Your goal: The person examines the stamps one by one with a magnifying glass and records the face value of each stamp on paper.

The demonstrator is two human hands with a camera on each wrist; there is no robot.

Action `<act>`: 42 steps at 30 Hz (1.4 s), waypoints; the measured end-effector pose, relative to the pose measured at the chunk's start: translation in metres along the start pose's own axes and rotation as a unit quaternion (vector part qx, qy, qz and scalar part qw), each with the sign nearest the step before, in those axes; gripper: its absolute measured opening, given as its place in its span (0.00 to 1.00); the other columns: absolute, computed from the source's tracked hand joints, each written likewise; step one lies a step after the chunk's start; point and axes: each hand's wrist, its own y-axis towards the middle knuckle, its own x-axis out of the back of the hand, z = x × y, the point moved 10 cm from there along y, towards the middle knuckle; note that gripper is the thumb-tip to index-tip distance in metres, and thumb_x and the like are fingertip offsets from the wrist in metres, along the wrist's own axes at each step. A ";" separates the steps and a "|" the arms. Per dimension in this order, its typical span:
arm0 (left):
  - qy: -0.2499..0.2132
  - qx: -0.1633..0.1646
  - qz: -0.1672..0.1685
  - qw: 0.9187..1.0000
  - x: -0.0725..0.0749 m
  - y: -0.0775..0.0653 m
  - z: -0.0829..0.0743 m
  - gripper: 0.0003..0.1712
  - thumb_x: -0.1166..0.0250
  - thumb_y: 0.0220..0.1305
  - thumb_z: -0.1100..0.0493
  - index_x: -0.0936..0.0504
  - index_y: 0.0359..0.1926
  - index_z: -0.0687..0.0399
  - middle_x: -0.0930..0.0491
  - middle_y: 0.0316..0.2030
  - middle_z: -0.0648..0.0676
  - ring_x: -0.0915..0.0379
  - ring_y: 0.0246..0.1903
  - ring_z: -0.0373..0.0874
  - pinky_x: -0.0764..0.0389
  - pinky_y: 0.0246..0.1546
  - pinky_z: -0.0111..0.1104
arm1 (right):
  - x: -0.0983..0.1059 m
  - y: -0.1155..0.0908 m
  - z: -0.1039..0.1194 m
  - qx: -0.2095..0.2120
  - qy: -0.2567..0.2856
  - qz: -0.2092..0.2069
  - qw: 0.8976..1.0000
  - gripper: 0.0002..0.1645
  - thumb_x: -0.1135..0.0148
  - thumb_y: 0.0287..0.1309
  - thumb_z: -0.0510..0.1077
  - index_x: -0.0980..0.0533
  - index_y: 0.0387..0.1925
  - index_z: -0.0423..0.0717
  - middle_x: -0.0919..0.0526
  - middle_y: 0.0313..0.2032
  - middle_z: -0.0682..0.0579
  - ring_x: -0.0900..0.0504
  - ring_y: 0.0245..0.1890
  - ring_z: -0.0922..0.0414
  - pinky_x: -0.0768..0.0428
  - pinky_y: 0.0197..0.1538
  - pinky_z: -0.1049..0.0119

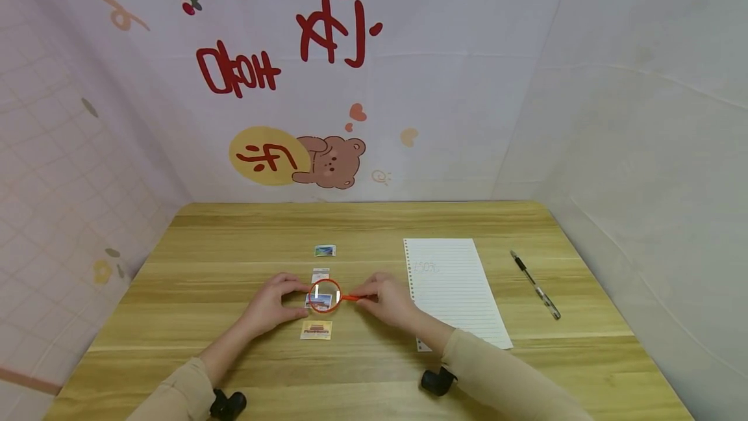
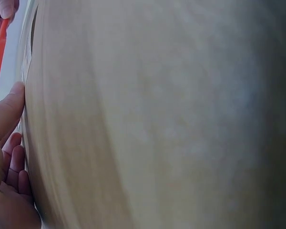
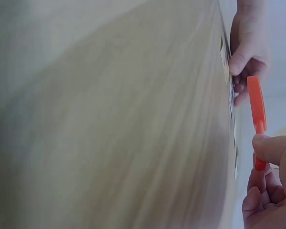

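Note:
My right hand [image 1: 388, 301] pinches the thin handle of a red-rimmed magnifying glass [image 1: 341, 296] between thumb and fingers. In the right wrist view, the red rim [image 3: 256, 102] is edge-on, held above the table. Beneath the lens lies a small blue picture stamp [image 1: 318, 303], partly covered by the rim. My left hand [image 1: 271, 304] rests on the table just left of it, thumb and forefinger spread at its left edge; I cannot tell whether they touch it. A yellowish stamp [image 1: 316, 330] lies nearer, a pale one [image 1: 320, 275] and a blue-green one [image 1: 324, 251] farther off.
A lined sheet of paper [image 1: 461, 291] with faint handwriting lies to the right, partly under my right forearm. Beyond it a black pen [image 1: 536, 286] lies slanted. Printed cloth [image 1: 444, 83] hangs behind the wooden table [image 1: 193, 265] and along both sides.

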 end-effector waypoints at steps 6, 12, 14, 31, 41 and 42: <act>0.005 -0.019 -0.016 1.000 0.001 0.001 -0.001 0.24 0.18 0.44 0.56 0.13 0.45 0.54 0.21 0.47 0.52 0.25 0.49 0.53 0.25 0.52 0.52 | -0.006 0.002 0.007 0.001 -0.005 -0.004 1.000 0.10 0.27 0.56 0.43 0.11 0.42 0.54 0.18 0.33 0.60 0.24 0.33 0.65 0.26 0.33 0.74; 0.007 -0.029 -0.023 0.999 0.002 0.001 -0.002 0.24 0.17 0.43 0.57 0.13 0.43 0.56 0.21 0.46 0.53 0.25 0.49 0.53 0.25 0.51 0.52 | -0.012 0.005 0.009 0.004 0.006 0.003 1.000 0.10 0.28 0.57 0.42 0.12 0.42 0.53 0.16 0.35 0.60 0.23 0.35 0.66 0.25 0.37 0.73; 0.007 -0.026 -0.020 0.999 0.002 0.001 -0.002 0.24 0.17 0.43 0.57 0.13 0.43 0.56 0.21 0.47 0.53 0.25 0.49 0.53 0.25 0.52 0.52 | -0.013 0.006 0.010 0.006 0.010 0.004 1.000 0.10 0.28 0.57 0.42 0.12 0.42 0.53 0.16 0.35 0.60 0.23 0.36 0.66 0.25 0.38 0.73; 0.022 -0.022 -0.018 0.999 0.001 0.001 0.000 0.27 0.17 0.42 0.57 0.14 0.45 0.61 0.21 0.48 0.56 0.25 0.51 0.56 0.25 0.54 0.53 | -0.017 0.013 0.013 -0.014 0.020 0.017 1.000 0.10 0.29 0.58 0.42 0.12 0.43 0.52 0.17 0.34 0.60 0.25 0.34 0.67 0.27 0.37 0.73; 0.013 -0.025 -0.016 0.999 0.002 0.000 -0.001 0.25 0.17 0.43 0.58 0.14 0.45 0.60 0.21 0.48 0.56 0.25 0.50 0.55 0.25 0.53 0.53 | -0.012 0.011 0.015 -0.013 0.030 0.021 0.999 0.10 0.29 0.58 0.40 0.12 0.42 0.51 0.17 0.34 0.59 0.25 0.34 0.65 0.27 0.36 0.72; 0.012 -0.028 -0.016 0.999 0.002 0.000 -0.002 0.25 0.17 0.43 0.58 0.13 0.45 0.60 0.21 0.48 0.55 0.25 0.50 0.55 0.25 0.53 0.53 | -0.012 0.011 0.015 -0.012 0.028 0.023 0.999 0.10 0.29 0.58 0.40 0.12 0.42 0.51 0.17 0.34 0.59 0.25 0.34 0.65 0.27 0.37 0.72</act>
